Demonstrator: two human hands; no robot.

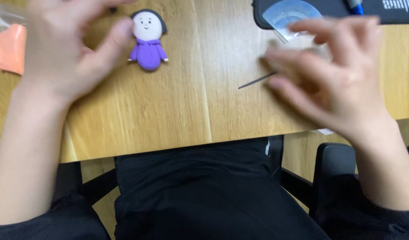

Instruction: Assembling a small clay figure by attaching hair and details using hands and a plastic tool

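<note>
Head view shows my left hand loosely curled, holding nothing, beside the finished-looking purple clay doll on the table, while my blurred right hand pinches a thin needle tool.

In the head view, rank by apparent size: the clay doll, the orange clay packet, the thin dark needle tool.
1. Clay doll, largest as seen.
2. Orange clay packet, close to it, but cut off by the frame and the left hand, so unsure.
3. Needle tool, thinnest.
</note>
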